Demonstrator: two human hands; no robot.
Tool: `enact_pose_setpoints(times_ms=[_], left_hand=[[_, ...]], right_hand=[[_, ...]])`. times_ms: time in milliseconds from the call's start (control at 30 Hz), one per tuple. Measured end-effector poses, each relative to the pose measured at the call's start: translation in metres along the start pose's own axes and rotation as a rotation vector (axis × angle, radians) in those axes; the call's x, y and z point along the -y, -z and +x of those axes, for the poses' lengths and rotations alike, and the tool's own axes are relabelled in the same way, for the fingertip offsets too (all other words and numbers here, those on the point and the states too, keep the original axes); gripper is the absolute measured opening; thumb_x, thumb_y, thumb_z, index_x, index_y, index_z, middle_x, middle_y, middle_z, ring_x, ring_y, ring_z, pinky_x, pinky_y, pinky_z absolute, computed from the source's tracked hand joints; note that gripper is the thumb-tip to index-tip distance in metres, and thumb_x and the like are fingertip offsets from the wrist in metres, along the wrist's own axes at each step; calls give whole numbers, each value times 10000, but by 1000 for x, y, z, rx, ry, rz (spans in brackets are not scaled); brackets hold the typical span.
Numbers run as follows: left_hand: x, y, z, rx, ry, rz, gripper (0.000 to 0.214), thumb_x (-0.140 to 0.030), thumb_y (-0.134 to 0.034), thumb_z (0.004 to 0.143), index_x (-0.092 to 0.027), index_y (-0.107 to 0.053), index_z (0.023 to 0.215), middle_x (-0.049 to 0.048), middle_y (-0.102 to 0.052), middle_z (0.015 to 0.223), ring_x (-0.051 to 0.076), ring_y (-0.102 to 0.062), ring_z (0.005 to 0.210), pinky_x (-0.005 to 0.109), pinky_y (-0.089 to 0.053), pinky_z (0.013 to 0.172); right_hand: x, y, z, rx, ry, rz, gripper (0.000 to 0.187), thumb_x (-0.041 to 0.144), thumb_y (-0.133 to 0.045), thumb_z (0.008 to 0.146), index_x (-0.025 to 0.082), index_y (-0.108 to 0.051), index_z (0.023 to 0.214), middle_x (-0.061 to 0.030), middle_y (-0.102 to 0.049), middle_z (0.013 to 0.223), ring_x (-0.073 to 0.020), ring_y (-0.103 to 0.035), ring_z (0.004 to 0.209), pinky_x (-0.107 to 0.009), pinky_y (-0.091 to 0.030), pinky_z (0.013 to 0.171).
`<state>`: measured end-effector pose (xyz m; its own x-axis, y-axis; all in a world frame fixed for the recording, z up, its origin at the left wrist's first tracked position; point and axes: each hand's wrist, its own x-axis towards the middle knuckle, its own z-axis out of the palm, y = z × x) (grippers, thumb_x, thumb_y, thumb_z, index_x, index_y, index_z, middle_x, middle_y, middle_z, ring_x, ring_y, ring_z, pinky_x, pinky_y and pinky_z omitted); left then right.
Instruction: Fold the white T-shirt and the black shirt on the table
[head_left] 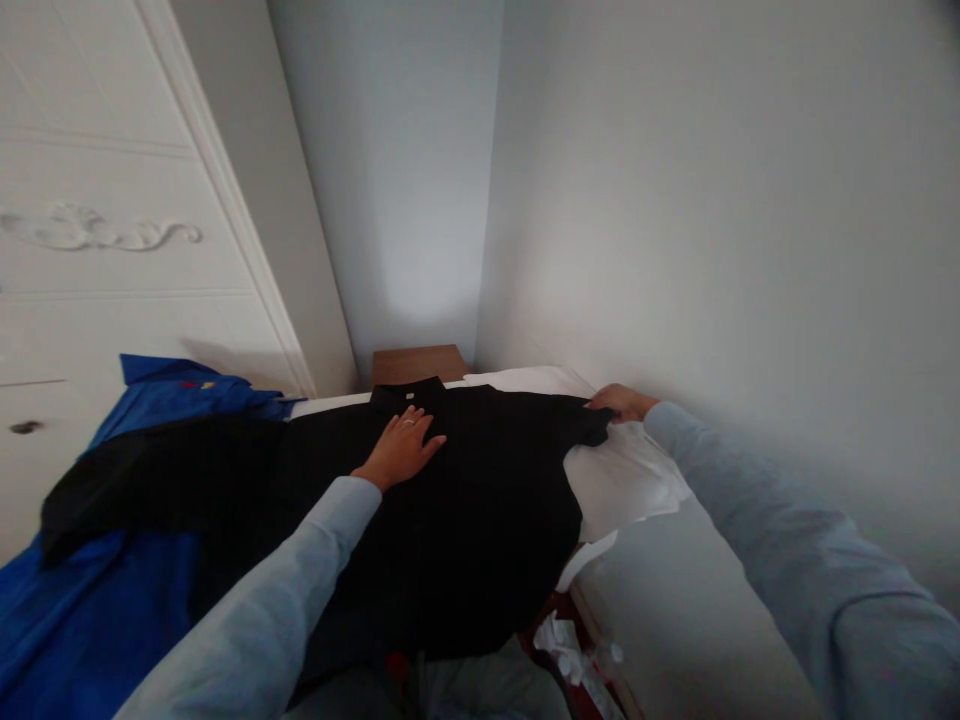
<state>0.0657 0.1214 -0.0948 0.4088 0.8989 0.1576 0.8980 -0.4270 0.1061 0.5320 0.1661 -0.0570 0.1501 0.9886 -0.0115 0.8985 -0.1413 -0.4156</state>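
A black shirt (487, 510) is spread out in front of me, its collar at the far side with a small pale label inside. My left hand (401, 447) lies flat on it just below the collar, fingers spread, a ring on one finger. At the far right, my right hand (624, 400) pinches the end of the shirt's short sleeve. The other sleeve stretches left over a blue garment (150, 590). Beneath the right side of the shirt lies a white cloth (622, 475).
A white cabinet (97, 330) with carved trim stands at the left. Grey walls meet in the corner behind, near a brown wooden piece (420, 363). Crumpled white scraps (566, 645) lie low at the right, beside a pale vertical surface (697, 600).
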Motion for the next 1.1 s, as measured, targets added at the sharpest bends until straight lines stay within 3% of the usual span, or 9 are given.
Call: enact_pose_setpoints(times_ms=[200,333,367,467,533,700,867,1000,1100], left_hand=[[2,-35,9,25,69,-42,601,-516,-343,995,-130,-508,1425,177,-439,1548,321,-307,1496,521,-291,1217],[12,-44,1,-11,68,-28,616,-516,-304,1003,-140,-482,1458,162,-423,1562,300,-325,1490,495,-262,1236],[12,-45,1,-10,69,-28,618,-514,-302,1004,-140,-480,1461,160,-424,1562,300,-325,1490,492,-260,1237],[11,-45,1,-11,67,-44,613,-509,-320,1002,-137,-484,1461,160,-430,1558,300,-328,1489,492,-258,1237],[11,-45,1,-29,71,-54,603,-509,-337,998,-143,-495,1452,159,-436,1555,297,-340,1483,486,-263,1234],[10,-45,0,-38,83,-69,605,-512,-342,997,-139,-500,1448,163,-440,1551,297,-349,1478,483,-275,1229],[9,-45,0,-51,85,-85,589,-499,-367,994,-141,-510,1439,160,-448,1546,300,-352,1476,500,-273,1229],[8,-43,-1,-71,78,-92,572,-479,-375,994,-132,-531,1421,167,-462,1533,310,-369,1466,501,-290,1223],[7,-42,-2,-73,80,-97,563,-471,-390,992,-132,-535,1419,168,-466,1530,314,-371,1465,500,-293,1222]], right_hand=[[22,39,10,-230,-26,-121,353,258,-660,816,117,-685,1138,-151,-718,989,-299,-660,1011,-417,-507,947],[79,23,-32,-466,200,35,460,284,-623,861,135,-607,1297,-145,-709,1056,-264,-672,939,-401,-526,893],[98,10,-51,-363,316,147,490,295,-634,855,141,-588,1318,-121,-717,1016,-226,-677,837,-363,-550,810],[148,-38,-107,360,643,456,597,402,-651,881,216,-503,1429,-48,-736,982,-142,-671,649,-262,-549,606],[169,-64,-134,537,679,503,501,426,-632,905,215,-578,1356,-28,-739,896,-112,-646,559,-230,-519,539],[180,-74,-144,354,666,568,384,425,-577,940,188,-638,1236,-49,-718,906,-142,-675,654,-288,-569,637],[155,-66,-123,94,823,55,493,327,-581,921,209,-544,1398,-146,-606,1330,-281,-593,1201,-495,-485,1048],[127,-71,-131,344,859,-236,489,333,-633,903,147,-596,1353,-185,-567,1393,-318,-550,1285,-497,-446,1098],[118,-67,-154,521,920,-162,421,369,-617,940,147,-646,1296,-161,-571,1414,-287,-542,1311,-436,-436,1118]])
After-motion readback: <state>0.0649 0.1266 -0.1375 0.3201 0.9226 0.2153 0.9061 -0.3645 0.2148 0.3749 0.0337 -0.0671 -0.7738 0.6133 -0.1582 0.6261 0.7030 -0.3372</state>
